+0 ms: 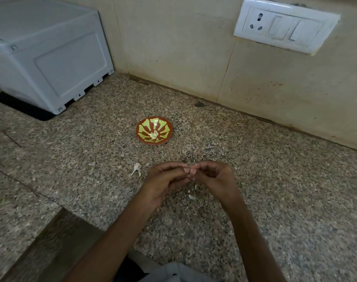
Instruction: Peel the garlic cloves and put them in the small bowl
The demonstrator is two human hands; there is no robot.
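A small red bowl (145,124) with a yellow-green pattern stands on the speckled granite counter, with a few peeled garlic cloves (153,134) at its bottom. In front of it my left hand (165,180) and my right hand (214,176) meet fingertip to fingertip, both pinching one small garlic cloves piece (193,169), mostly hidden by my fingers. A garlic remnant with papery skin (136,168) lies on the counter left of my left hand. Bits of peel (191,196) lie below my hands.
A white plastic appliance (49,53) on a black base fills the back left corner. The tiled wall runs behind the bowl, with a white socket and switch plate (285,25) at the upper right. The counter's front edge (57,220) drops away at the lower left.
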